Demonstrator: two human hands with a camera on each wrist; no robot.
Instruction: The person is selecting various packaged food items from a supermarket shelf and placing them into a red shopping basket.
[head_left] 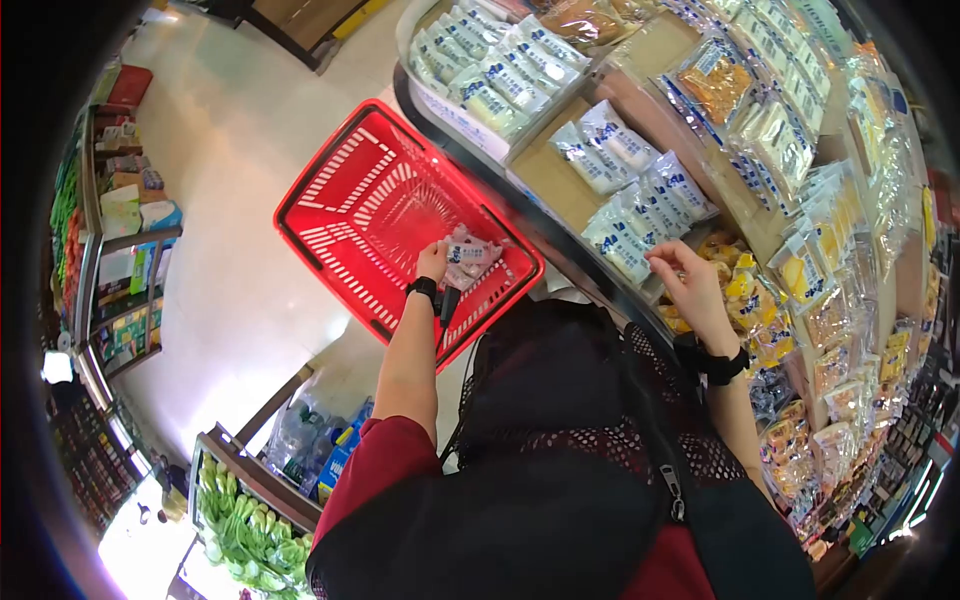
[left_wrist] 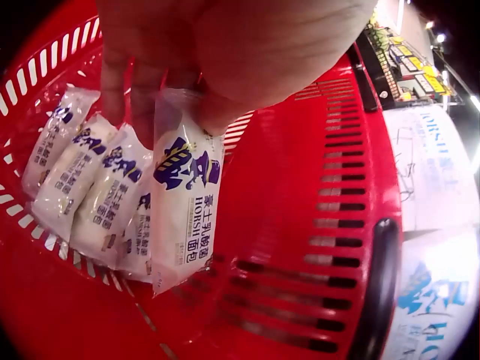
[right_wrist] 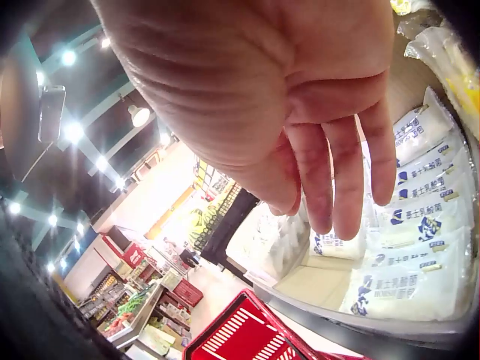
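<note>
Inside the red shopping basket (head_left: 330, 200), my left hand (head_left: 432, 263) pinches the top end of a white wrapped bread packet (left_wrist: 186, 202) printed in dark blue. The packet hangs upright in the left wrist view, beside several similar bread packets (left_wrist: 90, 176) lying against the basket wall. My right hand (head_left: 692, 287) is over the display shelf, its fingers (right_wrist: 346, 176) relaxed and loosely bent, with nothing in them. Just below and beyond it lie rows of the same white bread packets (head_left: 625, 235) in a shelf tray.
More white packets (head_left: 500, 65) fill the shelf's rounded end. Yellow-wrapped snacks (head_left: 745, 295) and other bagged breads (head_left: 715, 80) cover the right side. A stand of leafy greens (head_left: 245, 525) is at lower left, and a stocked rack (head_left: 130, 230) stands across the pale floor (head_left: 240, 130).
</note>
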